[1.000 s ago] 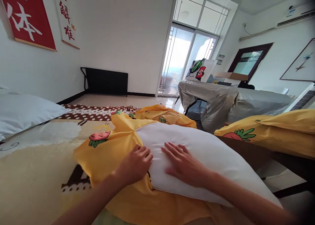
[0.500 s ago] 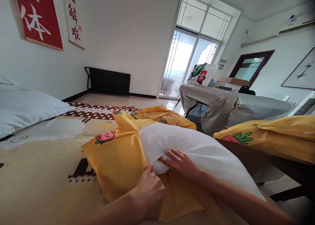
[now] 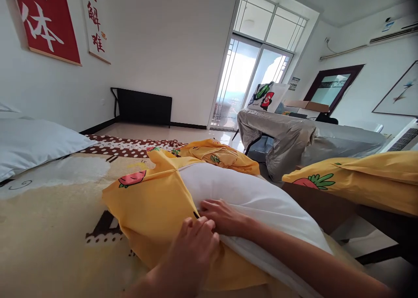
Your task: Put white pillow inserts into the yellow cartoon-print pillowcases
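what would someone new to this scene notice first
Probably the bright yellow cover in the centre foreground, partly over a plump white pillow, with the left hand at the cover's edge and the right hand against the pillow. Next, the red scroll on the wall at upper left and the bright glass doors at the back stand out.

Left hand (image 3: 197, 243) bare, rounded knuckles, smooth back. Left forearm (image 3: 152, 282) right behind that hand: bare, only a short stretch showing. Right hand (image 3: 224, 217) bare too, slim fingers, smooth back, narrowing into a bare wrist (image 3: 248, 227) just behind it. Right forearm (image 3: 294, 259) long, slender, smooth-surfaced, bare well back from the hand, broadening away from the wrist. Farthest from the hands, both arms go blurry, so sleeve edges there can't be judged.
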The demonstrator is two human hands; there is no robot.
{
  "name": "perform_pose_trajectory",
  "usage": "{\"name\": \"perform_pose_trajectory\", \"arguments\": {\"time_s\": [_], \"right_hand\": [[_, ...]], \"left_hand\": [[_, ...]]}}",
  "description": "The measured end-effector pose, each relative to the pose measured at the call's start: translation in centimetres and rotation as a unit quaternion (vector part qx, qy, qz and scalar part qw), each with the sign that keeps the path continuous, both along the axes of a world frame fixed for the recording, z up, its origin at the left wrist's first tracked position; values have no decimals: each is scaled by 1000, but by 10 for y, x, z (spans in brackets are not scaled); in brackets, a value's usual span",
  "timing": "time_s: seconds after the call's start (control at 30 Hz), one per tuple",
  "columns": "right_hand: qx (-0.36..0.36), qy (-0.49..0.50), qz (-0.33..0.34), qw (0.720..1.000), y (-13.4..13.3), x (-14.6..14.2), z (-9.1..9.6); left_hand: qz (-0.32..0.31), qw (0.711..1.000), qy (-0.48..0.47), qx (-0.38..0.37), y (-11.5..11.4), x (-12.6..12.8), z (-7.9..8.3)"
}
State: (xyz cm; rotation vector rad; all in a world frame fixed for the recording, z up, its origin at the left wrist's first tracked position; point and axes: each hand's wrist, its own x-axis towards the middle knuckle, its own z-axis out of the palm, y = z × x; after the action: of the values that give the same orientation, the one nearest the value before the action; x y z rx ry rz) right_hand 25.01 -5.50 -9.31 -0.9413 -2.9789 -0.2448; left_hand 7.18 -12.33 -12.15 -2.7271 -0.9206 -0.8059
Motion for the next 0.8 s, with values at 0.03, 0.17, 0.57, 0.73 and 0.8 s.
{"name": "perform_pose_trajectory", "arguments": {"time_s": [0.03, 0.17, 0.57, 0.73, 0.8], "right_hand": [[25, -26, 9, 999, -4, 0, -4], [80, -93, 33, 992, -11, -2, -13], [86, -95, -66, 990, -5, -7, -4], [93, -63, -106, 988, -4, -15, -1], [100, -70, -87, 989, -8, -21, -12]], "left_hand": [[34, 999, -12, -13, -7, -16, -11], [276, 902, 38, -330, -20, -83, -37], [250, 758, -380, -467, 34, -101, -62], [197, 757, -415, -465, 11, -64, -50], [207, 739, -448, -459, 9, -57, -45]]}}
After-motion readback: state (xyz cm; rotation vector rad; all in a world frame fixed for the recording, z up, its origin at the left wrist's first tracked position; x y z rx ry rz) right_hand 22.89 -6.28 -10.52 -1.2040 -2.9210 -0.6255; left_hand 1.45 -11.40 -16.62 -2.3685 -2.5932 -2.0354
